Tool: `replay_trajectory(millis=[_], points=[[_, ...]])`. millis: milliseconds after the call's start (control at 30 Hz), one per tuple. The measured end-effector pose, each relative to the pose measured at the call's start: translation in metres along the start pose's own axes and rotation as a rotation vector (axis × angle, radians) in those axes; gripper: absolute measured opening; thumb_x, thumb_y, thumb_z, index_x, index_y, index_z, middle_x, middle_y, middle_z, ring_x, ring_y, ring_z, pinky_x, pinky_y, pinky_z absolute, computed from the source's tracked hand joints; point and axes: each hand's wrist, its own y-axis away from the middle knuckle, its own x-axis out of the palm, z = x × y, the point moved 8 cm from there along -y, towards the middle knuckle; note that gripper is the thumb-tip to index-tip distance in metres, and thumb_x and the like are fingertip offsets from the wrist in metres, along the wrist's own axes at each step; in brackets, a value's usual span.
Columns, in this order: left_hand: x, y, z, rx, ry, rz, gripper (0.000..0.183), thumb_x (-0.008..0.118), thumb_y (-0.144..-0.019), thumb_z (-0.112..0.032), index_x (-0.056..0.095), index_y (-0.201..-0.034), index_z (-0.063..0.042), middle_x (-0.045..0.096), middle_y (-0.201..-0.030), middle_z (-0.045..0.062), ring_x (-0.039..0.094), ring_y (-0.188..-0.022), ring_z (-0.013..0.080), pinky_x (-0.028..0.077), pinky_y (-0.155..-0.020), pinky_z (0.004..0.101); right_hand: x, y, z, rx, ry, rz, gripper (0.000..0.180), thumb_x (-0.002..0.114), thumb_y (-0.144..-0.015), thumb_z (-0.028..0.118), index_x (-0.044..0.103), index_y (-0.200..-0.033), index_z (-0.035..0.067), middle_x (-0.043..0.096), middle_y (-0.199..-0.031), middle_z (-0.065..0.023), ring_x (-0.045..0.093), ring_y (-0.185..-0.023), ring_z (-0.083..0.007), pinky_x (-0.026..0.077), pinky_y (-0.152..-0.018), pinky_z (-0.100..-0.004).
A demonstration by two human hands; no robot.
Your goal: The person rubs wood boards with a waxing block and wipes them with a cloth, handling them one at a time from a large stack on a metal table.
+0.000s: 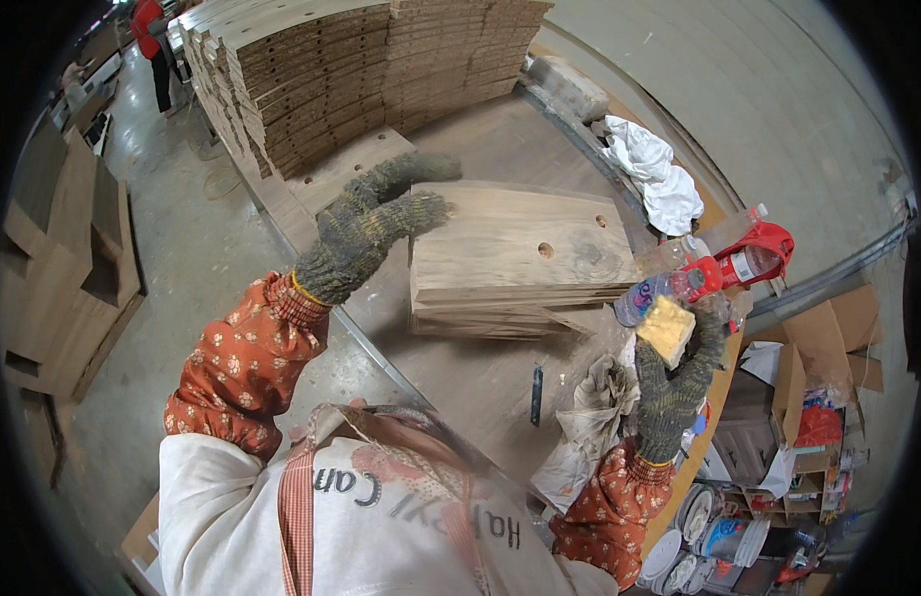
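Note:
A short stack of wood-grain boards (505, 238) lies on the worktable, its top board drilled with round holes. My left hand (371, 216), in a dark knitted glove, reaches to the stack's far left corner. Its fingers are spread and partly blurred, with the lower one at the top board's edge. Whether it presses on the board I cannot tell. My right hand (676, 380), gloved the same way, grips a yellow sponge block (665, 328) beside the stack's right end. Crumpled, stained cloth (598, 395) lies just left of that hand.
A tall stack of drilled particleboard panels (319, 97) stands at the back. Plastic bottles (662, 290) and white cloth (654, 175) line the right side. A dark narrow tool (536, 395) lies on the worktable (460, 395). Cabinet parts (65, 261) stand left; a person (151, 45) is farther off.

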Motion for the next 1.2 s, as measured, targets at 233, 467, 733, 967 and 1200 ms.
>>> replay_trajectory(millis=[233, 467, 733, 967, 1200], points=[[0.002, 0.002, -0.004, 0.030, 0.028, 0.042, 0.038, 0.063, -0.088, -0.020, 0.062, -0.121, -0.002, 0.059, -0.127, 0.011, 0.056, -0.114, 0.0194, 0.044, -0.099, 0.0323, 0.081, -0.028, 0.070, -0.066, 0.205, 0.151, 0.061, 0.079, -0.078, 0.018, 0.052, -0.131, 0.004, 0.055, -0.128, -0.0182, 0.056, -0.116, -0.0275, 0.047, -0.097, -0.0387], [0.001, -0.002, 0.000, 0.105, 0.018, 0.098, 0.035, 0.059, -0.091, -0.020, 0.061, -0.122, -0.004, 0.062, -0.123, 0.009, 0.058, -0.108, 0.0170, 0.047, -0.095, 0.0318, 0.189, 0.009, 0.149, -0.456, 0.471, 0.489, 0.062, 0.076, -0.076, 0.031, 0.055, -0.129, 0.006, 0.057, -0.125, -0.0178, 0.057, -0.113, -0.0290, 0.047, -0.093, -0.0451], [0.012, -0.005, -0.012, 0.029, -0.106, 0.155, 0.035, 0.059, -0.090, -0.020, 0.062, -0.121, -0.004, 0.061, -0.125, 0.009, 0.055, -0.115, 0.0174, 0.044, -0.097, 0.0305, 0.124, -0.009, 0.119, -0.386, 0.554, 0.305, 0.063, 0.079, -0.072, 0.022, 0.055, -0.128, 0.004, 0.060, -0.117, -0.0195, 0.061, -0.104, -0.0333, 0.052, -0.086, -0.0436], [0.006, -0.008, -0.012, 0.006, -0.087, 0.145, 0.037, 0.061, -0.089, -0.015, 0.059, -0.124, -0.004, 0.062, -0.119, 0.007, 0.056, -0.107, 0.0140, 0.045, -0.090, 0.0272, 0.158, -0.018, 0.138, -0.387, 0.556, 0.462, 0.058, 0.074, -0.079, 0.023, 0.053, -0.130, 0.003, 0.061, -0.114, -0.0158, 0.060, -0.106, -0.0291, 0.051, -0.089, -0.0401], [0.012, -0.006, -0.018, -0.047, -0.105, 0.142, 0.040, 0.063, -0.089, -0.022, 0.059, -0.124, -0.003, 0.059, -0.124, 0.009, 0.054, -0.114, 0.0191, 0.044, -0.097, 0.0294, 0.003, -0.064, 0.002, 0.028, 0.480, 0.042, 0.053, 0.076, -0.081, 0.024, 0.055, -0.123, -0.001, 0.064, -0.111, -0.0152, 0.065, -0.094, -0.0256, 0.053, -0.082, -0.0379]])
